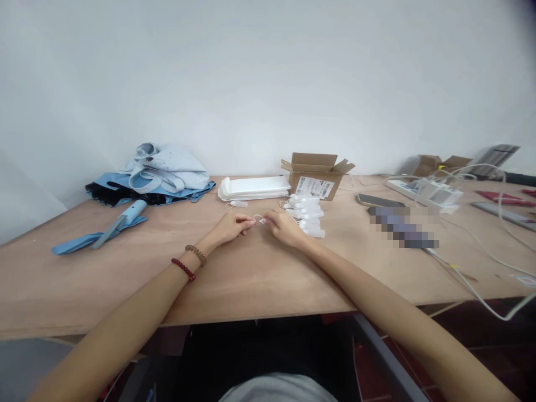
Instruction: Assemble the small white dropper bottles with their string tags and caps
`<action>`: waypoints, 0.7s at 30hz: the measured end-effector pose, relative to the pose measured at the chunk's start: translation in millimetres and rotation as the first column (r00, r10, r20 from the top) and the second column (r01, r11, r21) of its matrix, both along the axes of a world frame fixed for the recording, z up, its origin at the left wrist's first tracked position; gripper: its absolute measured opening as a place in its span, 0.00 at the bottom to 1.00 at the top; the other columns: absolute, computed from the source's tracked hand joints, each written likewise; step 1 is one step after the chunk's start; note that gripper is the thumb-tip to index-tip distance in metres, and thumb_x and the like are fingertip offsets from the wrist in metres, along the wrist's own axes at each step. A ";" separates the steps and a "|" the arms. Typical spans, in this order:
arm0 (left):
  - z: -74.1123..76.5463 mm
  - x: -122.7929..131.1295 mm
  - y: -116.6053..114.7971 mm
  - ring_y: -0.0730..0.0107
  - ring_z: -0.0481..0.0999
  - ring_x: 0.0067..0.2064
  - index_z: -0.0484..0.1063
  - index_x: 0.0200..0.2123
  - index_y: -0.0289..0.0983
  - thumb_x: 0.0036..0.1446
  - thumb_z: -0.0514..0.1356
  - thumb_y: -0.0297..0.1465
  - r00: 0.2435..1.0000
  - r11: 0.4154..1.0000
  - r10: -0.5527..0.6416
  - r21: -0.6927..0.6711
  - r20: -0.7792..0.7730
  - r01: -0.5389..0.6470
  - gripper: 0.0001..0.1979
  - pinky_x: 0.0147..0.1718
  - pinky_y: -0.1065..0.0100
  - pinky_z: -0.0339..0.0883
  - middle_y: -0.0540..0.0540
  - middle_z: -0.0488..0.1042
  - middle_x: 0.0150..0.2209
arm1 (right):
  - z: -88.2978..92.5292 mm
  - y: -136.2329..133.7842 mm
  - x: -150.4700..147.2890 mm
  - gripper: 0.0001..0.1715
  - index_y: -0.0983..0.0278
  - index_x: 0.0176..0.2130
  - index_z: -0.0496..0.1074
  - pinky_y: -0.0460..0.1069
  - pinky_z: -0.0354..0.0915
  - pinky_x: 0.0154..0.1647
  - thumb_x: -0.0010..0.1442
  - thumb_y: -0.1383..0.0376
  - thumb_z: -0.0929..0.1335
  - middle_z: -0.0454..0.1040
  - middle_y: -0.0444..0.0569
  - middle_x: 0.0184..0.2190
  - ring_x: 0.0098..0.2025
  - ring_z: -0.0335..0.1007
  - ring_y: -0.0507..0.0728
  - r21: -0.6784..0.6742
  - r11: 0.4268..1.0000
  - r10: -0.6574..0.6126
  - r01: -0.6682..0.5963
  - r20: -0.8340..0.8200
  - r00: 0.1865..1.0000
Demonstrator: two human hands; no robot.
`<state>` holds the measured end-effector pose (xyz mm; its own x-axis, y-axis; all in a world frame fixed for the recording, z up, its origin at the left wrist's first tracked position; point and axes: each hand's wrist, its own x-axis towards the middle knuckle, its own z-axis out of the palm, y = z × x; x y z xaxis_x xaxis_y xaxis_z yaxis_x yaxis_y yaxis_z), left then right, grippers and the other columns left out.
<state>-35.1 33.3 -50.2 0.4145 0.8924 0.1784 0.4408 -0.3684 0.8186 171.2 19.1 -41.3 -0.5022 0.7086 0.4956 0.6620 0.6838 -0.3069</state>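
Above the tabletop my left hand point(234, 228) is closed in a pinch, with thumb and forefinger together at one end of a thin white string point(258, 216). My right hand point(285, 226) is closed on the string's other side, where a tiny white piece shows at the fingertips. Whatever else the right fingers hold is hidden. Beside and behind that hand lies a row of several small translucent white bottles point(307, 214) with string loops. One more such bottle point(239, 204) lies apart, behind my left hand.
A stack of white packets point(253, 187) and an open cardboard box point(314, 178) stand at the back. A blue umbrella point(119, 223) and pale cloth bag point(167, 167) lie left. To the right are a phone point(379, 200), a power strip point(422, 192), cables and a steel flask point(498, 159).
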 end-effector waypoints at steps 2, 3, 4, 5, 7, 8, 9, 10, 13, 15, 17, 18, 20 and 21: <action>1.2 0.3 -1.3 0.75 0.66 0.24 0.76 0.33 0.34 0.53 0.59 0.43 1.000 1.000 0.001 -0.003 -0.007 -0.001 0.17 0.23 0.73 0.58 0.50 0.68 0.22 | -0.5 0.5 0.0 0.11 0.68 0.38 0.73 0.49 0.59 0.44 0.64 0.69 0.61 0.74 0.54 0.36 0.42 0.66 0.57 0.006 1.000 0.008 -0.008 0.011 1.000; 2.2 0.5 -2.2 0.75 0.66 0.24 0.76 0.33 0.34 0.53 0.59 0.43 1.000 1.000 0.000 -0.004 -0.011 0.000 0.17 0.23 0.73 0.58 0.50 0.68 0.22 | -0.7 0.6 0.0 0.11 0.68 0.38 0.73 0.49 0.59 0.44 0.64 0.69 0.62 0.74 0.54 0.36 0.42 0.66 0.57 0.008 1.000 0.010 -0.010 0.012 1.000; 3.4 0.9 -3.4 0.75 0.66 0.24 0.76 0.33 0.34 0.53 0.59 0.43 1.000 1.000 -0.005 -0.007 -0.013 0.004 0.17 0.23 0.73 0.58 0.50 0.68 0.23 | -0.9 0.5 0.0 0.11 0.68 0.38 0.73 0.49 0.59 0.44 0.63 0.69 0.62 0.74 0.54 0.36 0.42 0.66 0.57 0.010 1.000 0.011 -0.011 0.010 1.000; 4.7 1.2 -4.6 0.75 0.66 0.25 0.76 0.33 0.34 0.53 0.59 0.43 1.000 1.000 -0.006 -0.012 -0.009 0.006 0.17 0.23 0.73 0.58 0.50 0.68 0.23 | -1.0 0.4 -0.1 0.11 0.68 0.38 0.73 0.49 0.59 0.44 0.63 0.69 0.62 0.74 0.54 0.36 0.42 0.66 0.57 0.010 1.000 0.011 -0.011 0.006 1.000; 7.2 2.0 -7.1 0.75 0.66 0.25 0.76 0.33 0.34 0.53 0.59 0.43 1.000 1.000 -0.002 -0.025 -0.004 0.002 0.17 0.23 0.74 0.57 0.50 0.68 0.24 | -0.9 -0.2 -0.2 0.11 0.68 0.38 0.73 0.49 0.59 0.44 0.64 0.69 0.62 0.74 0.54 0.37 0.42 0.66 0.57 0.005 1.000 0.009 -0.009 -0.008 1.000; 8.3 2.4 -8.3 0.75 0.66 0.25 0.76 0.33 0.34 0.53 0.59 0.43 1.000 1.000 0.001 -0.030 -0.006 -0.002 0.17 0.23 0.74 0.57 0.50 0.68 0.24 | -0.7 -0.5 -0.2 0.11 0.68 0.38 0.73 0.49 0.59 0.45 0.64 0.69 0.62 0.74 0.55 0.37 0.43 0.66 0.57 0.002 1.000 0.010 -0.010 -0.018 1.000; 9.1 2.7 -9.2 0.75 0.66 0.25 0.76 0.32 0.34 0.53 0.59 0.44 1.000 0.999 0.006 -0.034 -0.007 -0.006 0.17 0.22 0.74 0.57 0.50 0.68 0.24 | -0.4 -0.7 -0.2 0.11 0.68 0.38 0.72 0.49 0.59 0.45 0.64 0.69 0.62 0.74 0.55 0.37 0.43 0.66 0.57 0.000 1.000 0.011 -0.011 -0.028 1.000; 9.5 2.9 -9.9 0.75 0.65 0.25 0.76 0.32 0.34 0.53 0.59 0.44 1.000 0.999 0.010 -0.035 -0.007 -0.010 0.17 0.22 0.74 0.57 0.50 0.68 0.24 | 0.0 -0.9 -0.2 0.11 0.67 0.38 0.72 0.49 0.59 0.45 0.64 0.69 0.61 0.74 0.54 0.37 0.43 0.66 0.57 -0.002 1.000 0.014 -0.014 -0.037 0.999; 9.0 3.0 -10.0 0.75 0.66 0.24 0.76 0.31 0.35 0.52 0.59 0.44 1.000 0.999 0.014 -0.029 0.007 -0.014 0.17 0.23 0.74 0.58 0.51 0.68 0.23 | 1.2 -1.1 -0.1 0.10 0.67 0.38 0.72 0.49 0.59 0.44 0.64 0.69 0.61 0.74 0.53 0.36 0.42 0.66 0.56 0.000 1.000 0.022 -0.022 -0.047 0.999; 8.0 2.9 -9.3 0.74 0.67 0.25 0.76 0.31 0.35 0.52 0.59 0.44 1.000 1.000 0.015 -0.024 0.011 -0.014 0.17 0.23 0.74 0.58 0.50 0.69 0.24 | 2.0 -1.2 0.0 0.10 0.67 0.37 0.72 0.49 0.59 0.43 0.64 0.69 0.62 0.73 0.53 0.35 0.41 0.66 0.57 0.003 1.000 0.024 -0.024 -0.044 0.999; 7.9 3.1 -9.3 0.74 0.67 0.25 0.76 0.31 0.35 0.52 0.59 0.44 1.000 1.000 0.021 -0.016 0.002 -0.021 0.17 0.22 0.73 0.58 0.50 0.70 0.25 | 2.7 -1.5 0.2 0.10 0.67 0.36 0.73 0.49 0.59 0.43 0.63 0.69 0.62 0.73 0.52 0.34 0.41 0.66 0.57 0.009 1.000 0.026 -0.026 -0.038 0.999; 8.3 3.2 -9.8 0.74 0.67 0.24 0.76 0.31 0.35 0.52 0.59 0.44 1.000 1.000 0.027 -0.011 -0.004 -0.027 0.17 0.22 0.74 0.57 0.50 0.70 0.24 | 2.9 -1.9 0.3 0.10 0.67 0.36 0.73 0.49 0.58 0.43 0.63 0.69 0.62 0.73 0.52 0.34 0.40 0.65 0.57 0.013 1.000 0.028 -0.028 -0.034 0.999; 10.1 3.5 -11.7 0.75 0.66 0.24 0.76 0.31 0.35 0.53 0.59 0.43 0.999 1.000 0.027 0.000 -0.018 -0.027 0.17 0.22 0.74 0.56 0.50 0.69 0.22 | 2.9 -2.7 0.3 0.10 0.67 0.36 0.73 0.49 0.58 0.43 0.63 0.69 0.62 0.73 0.52 0.34 0.40 0.65 0.57 0.024 0.999 0.031 -0.030 -0.024 0.999; 11.3 3.6 -12.9 0.75 0.65 0.23 0.76 0.31 0.35 0.53 0.58 0.43 0.999 1.000 0.022 0.007 -0.027 -0.022 0.17 0.22 0.74 0.56 0.51 0.68 0.21 | 2.7 -3.3 0.2 0.10 0.67 0.37 0.73 0.49 0.58 0.43 0.63 0.69 0.62 0.73 0.52 0.34 0.40 0.65 0.57 0.029 0.999 0.032 -0.031 -0.020 0.999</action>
<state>-31.5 20.4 -38.9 0.3995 0.9002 0.1732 0.4706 -0.3635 0.8040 171.4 15.8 -38.6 -0.5136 0.6780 0.5258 0.6341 0.7128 -0.2998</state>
